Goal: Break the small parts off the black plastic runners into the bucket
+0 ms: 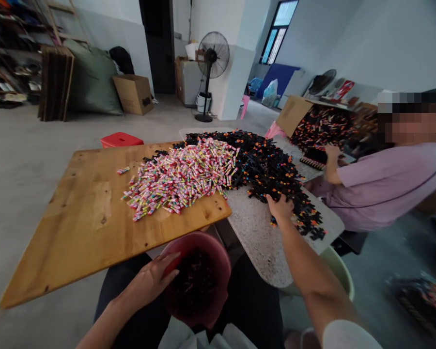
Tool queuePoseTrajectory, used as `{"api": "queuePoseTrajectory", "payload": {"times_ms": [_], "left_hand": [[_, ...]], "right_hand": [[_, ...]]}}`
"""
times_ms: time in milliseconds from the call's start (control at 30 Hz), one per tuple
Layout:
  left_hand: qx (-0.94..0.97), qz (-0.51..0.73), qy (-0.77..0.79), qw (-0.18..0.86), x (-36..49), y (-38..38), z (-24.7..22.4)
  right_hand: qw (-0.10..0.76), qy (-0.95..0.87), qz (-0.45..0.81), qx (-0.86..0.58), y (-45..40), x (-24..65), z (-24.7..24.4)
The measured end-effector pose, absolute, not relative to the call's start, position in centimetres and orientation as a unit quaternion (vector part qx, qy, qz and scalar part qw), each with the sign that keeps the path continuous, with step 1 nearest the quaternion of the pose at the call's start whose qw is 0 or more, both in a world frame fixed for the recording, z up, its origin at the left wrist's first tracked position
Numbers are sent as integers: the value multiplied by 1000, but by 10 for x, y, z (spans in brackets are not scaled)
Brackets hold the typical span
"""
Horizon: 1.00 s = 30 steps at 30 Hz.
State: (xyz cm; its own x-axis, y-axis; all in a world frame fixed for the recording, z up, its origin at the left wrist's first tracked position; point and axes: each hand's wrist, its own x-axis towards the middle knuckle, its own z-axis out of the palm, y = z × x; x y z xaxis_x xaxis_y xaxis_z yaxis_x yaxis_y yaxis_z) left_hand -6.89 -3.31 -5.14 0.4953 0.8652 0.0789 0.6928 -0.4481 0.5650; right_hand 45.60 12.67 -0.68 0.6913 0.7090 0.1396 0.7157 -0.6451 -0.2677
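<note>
My left hand [156,274] rests on the left rim of a red basin [223,271] between my legs, its fingers stretched over the edge. Dark pieces lie inside the basin, too shaded to make out. On the speckled table [265,242], my right hand [281,207] reaches into a heap of small black plastic pieces with orange and blue tips [265,160]. Its fingers are spread at the near edge of that heap; whether a piece is under them is hidden. Left of it, a pile of small pink-and-white wrapped tubes [185,177] covers part of the wooden board [90,203].
A co-worker in a pink shirt [388,189] sits at the right, one hand near a box of similar pieces [323,128]. A pale green bucket [339,271] stands under the table's right side. Behind the board are a red stool [121,139] and a standing fan [212,55].
</note>
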Motion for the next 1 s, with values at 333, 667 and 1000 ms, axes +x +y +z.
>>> {"api": "queuePoseTrajectory", "payload": {"times_ms": [333,667,1000], "left_hand": [[837,160,443,278,-30,-15,-43],[826,187,442,294,-43,-24,-53],[821,218,404,339,-10,-19,-26]], "right_hand": [[189,-618,-7,-763,120,356,-41],[175,-642,2,-747,70,407,-17],[218,-641,-48,-735,15,364,-38]]}}
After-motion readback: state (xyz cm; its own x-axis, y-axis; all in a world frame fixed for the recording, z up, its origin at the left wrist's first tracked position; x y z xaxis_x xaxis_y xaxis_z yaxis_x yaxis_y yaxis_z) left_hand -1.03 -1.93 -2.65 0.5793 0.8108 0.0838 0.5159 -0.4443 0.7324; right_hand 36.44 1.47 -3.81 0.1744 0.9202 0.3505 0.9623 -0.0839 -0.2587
